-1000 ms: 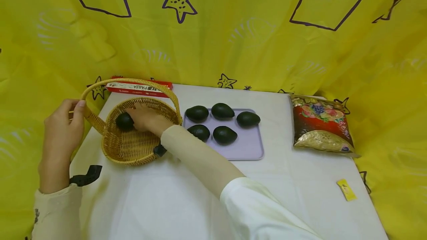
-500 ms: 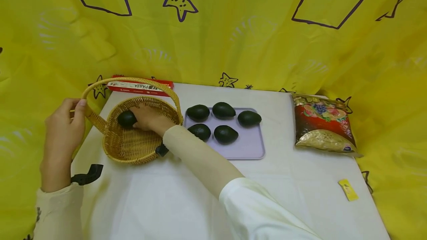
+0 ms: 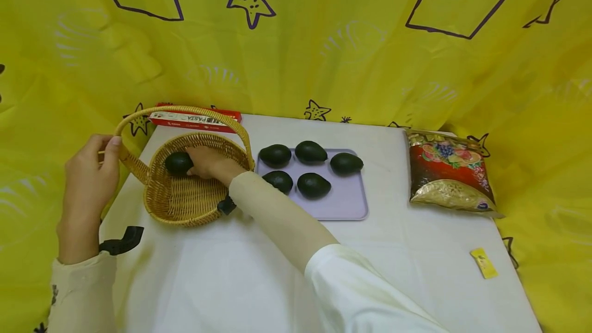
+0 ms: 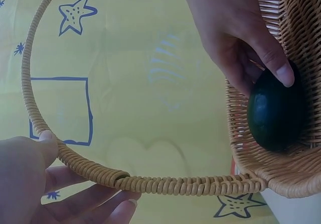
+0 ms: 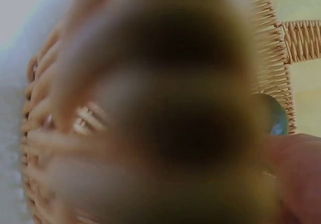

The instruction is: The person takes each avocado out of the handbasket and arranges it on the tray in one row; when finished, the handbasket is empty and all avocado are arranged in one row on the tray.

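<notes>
One avocado (image 3: 178, 163), pinched by the right hand (image 3: 209, 164) fingers (image 4: 273, 58), could roll if the left hand (image 3: 90, 171), gripping the handle (image 3: 139, 113), tips the basket (image 3: 182, 208).

The head view looks down from above at the whole table (image 3: 259, 271). Both wrist views sit very close to the basket (image 4: 281, 174), which all three share; the right one is blurry.

Six avocados are being shown: one (image 3: 178, 162) in the single wicker basket (image 3: 185, 209) at 9 o'clock, five (image 3: 311, 152) on the single lilac tray (image 3: 347, 204) at centre. One pasta box (image 3: 194, 118), one snack bag (image 3: 446, 173) and one yellow sachet (image 3: 483, 263) are being counted.
</notes>
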`<state>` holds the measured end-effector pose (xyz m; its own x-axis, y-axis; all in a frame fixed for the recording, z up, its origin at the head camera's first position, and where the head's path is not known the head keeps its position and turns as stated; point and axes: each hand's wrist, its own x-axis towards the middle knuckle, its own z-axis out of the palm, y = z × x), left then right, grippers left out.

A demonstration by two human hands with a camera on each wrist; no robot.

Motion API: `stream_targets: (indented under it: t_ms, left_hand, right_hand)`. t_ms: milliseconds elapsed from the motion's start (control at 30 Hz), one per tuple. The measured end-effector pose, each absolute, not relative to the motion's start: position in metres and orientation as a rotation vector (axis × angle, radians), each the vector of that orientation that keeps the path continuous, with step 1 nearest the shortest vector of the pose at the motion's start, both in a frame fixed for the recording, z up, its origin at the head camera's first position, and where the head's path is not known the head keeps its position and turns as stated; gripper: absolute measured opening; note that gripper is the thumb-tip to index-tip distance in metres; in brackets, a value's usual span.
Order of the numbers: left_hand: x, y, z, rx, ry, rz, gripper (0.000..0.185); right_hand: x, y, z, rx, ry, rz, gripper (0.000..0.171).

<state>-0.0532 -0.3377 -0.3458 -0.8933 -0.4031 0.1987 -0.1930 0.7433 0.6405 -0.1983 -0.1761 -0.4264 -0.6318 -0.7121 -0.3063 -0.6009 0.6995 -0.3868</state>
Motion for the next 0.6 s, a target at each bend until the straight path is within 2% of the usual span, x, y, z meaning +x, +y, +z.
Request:
stream_targets:
  t_ms: [67, 300, 600]
  left_hand:
    - [-0.0530, -0.3375, -0.3456, 0.466, -2.617, -0.910, 0.060]
    - [-0.0527, -0.3374, -0.3448, 0.462, -2.602, -0.894, 0.056]
    - [-0.0530, -0.3372, -0.3453, 0.448, -2.617, -0.888, 0.058]
  right_hand:
    - [-0.1984, -0.1751, -0.4248, -1.023, 2.465, -0.358, 0.068]
    - [-0.2029, -0.1762, -0.4219, -1.102, 2.449, -0.517, 0.043]
    - [-0.2024, -0.1754, -0.4178, -1.029, 2.443, -0.541, 0.049]
